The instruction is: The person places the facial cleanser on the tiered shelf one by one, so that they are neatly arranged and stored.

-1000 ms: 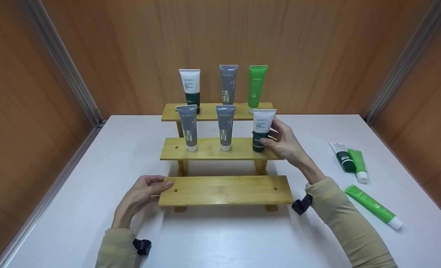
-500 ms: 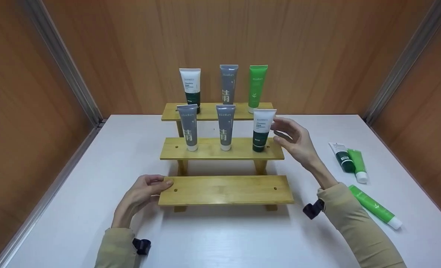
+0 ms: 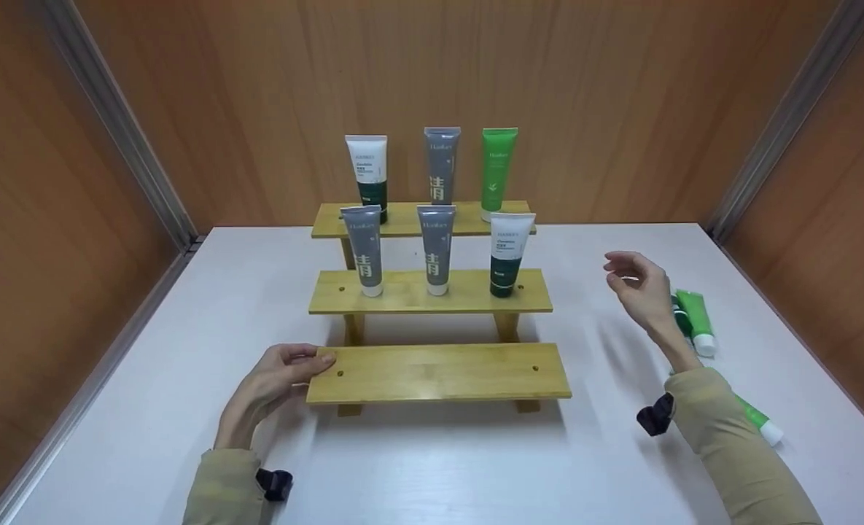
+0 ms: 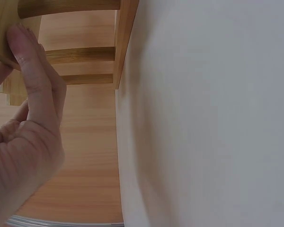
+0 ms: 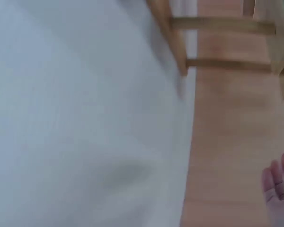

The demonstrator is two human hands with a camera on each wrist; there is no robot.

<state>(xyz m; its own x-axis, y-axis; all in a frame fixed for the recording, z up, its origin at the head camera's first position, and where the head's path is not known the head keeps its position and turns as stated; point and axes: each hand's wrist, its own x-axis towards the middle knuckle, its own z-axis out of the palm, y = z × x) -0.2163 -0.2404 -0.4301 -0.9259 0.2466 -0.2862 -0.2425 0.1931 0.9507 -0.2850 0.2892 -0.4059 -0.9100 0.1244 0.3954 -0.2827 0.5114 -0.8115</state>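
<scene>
A three-step wooden display stand (image 3: pixel 439 373) is gripped at the left end of its lowest step by my left hand (image 3: pixel 277 378), thumb on top and fingers beneath. My right hand (image 3: pixel 644 293), fingers loosely bent and holding nothing, hovers right of the stand. The middle step carries two grey squeeze tubes (image 3: pixel 437 251) and, at its right end, a white and dark-green tube (image 3: pixel 507 254), all upright on their caps. On the top step stand another white and dark-green tube (image 3: pixel 368 169), a grey tube (image 3: pixel 442 164) and a green tube (image 3: pixel 499 171).
On the white table's right side lie a green tube (image 3: pixel 694 312) and a dark-green tube (image 3: pixel 682 315) partly behind my right hand. Another green tube (image 3: pixel 761 418) is mostly covered by my sleeve. Wood-grain walls (image 3: pixel 585 109) enclose the back and sides.
My right hand has let go of the white and dark-green tube on the middle step and moved right, towards the lying tubes. My left hand keeps its grip on the stand.
</scene>
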